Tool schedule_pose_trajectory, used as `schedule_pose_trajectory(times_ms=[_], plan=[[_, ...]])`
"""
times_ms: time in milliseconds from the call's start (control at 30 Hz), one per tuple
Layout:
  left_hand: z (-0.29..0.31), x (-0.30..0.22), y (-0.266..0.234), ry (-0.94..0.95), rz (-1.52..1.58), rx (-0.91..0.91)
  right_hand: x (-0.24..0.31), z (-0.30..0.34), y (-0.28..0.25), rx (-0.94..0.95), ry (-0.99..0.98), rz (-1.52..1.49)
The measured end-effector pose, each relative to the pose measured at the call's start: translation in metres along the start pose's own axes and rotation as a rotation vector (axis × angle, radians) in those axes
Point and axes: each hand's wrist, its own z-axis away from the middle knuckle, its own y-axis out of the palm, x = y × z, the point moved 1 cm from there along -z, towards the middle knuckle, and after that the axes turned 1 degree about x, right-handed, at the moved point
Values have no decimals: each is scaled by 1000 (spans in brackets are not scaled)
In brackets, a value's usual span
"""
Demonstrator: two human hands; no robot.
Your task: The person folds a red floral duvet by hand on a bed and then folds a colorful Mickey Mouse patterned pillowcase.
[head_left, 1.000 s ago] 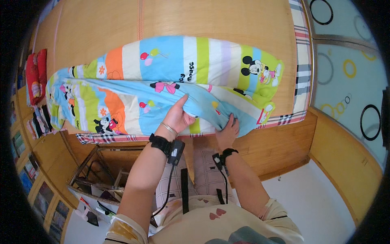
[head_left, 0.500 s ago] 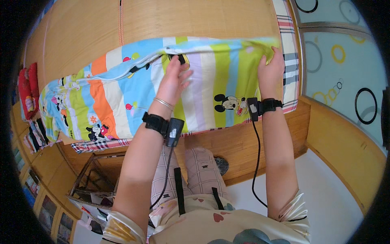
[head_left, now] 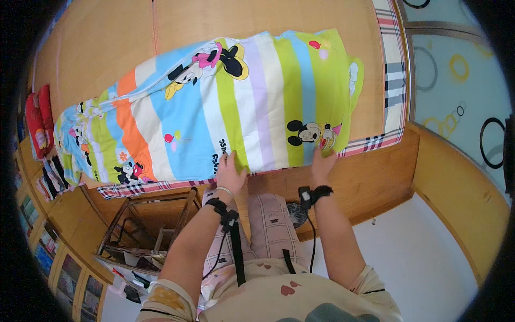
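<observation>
A duvet cover point(head_left: 188, 123) lies folded lengthwise, with green, blue, orange, white and lilac stripes and cartoon mice. Its right end is flat; the left end is bunched and wrinkled. My left hand point(head_left: 230, 174) is at its near edge, left of centre, with cloth between thumb and fingers. Farther right along that edge, my right hand point(head_left: 323, 162) pinches the cloth below a printed mouse. Some fingertips of both hands are hidden by the fabric. Black bands with small boxes and cables circle both wrists.
Under the cover is a wooden bed board point(head_left: 257, 16) with plaid cloth point(head_left: 394, 80) along its right and near edges. Red folded bedding point(head_left: 38, 121) sits far left. A metal-framed rack point(head_left: 129, 228) stands below left. Frosted sliding doors point(head_left: 456, 80) rise at the right.
Both hands have come from the upper part of the cover toward me, to its near edge. The far edge, lifted and blurred before, now lies spread out farther away, showing more of the print.
</observation>
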Motion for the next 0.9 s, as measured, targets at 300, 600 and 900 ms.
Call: schedule_pose_trajectory(times_ms=[300, 600, 900], plan=[[-87, -57, -35, 242, 10, -169, 45, -149, -16, 314, -117, -163], [-94, -116, -26, 286, 23, -120, 79, -93, -66, 68, -191, 95], [-84, -90, -45, 186, -27, -86, 31, -63, -55, -1, -357, 349]])
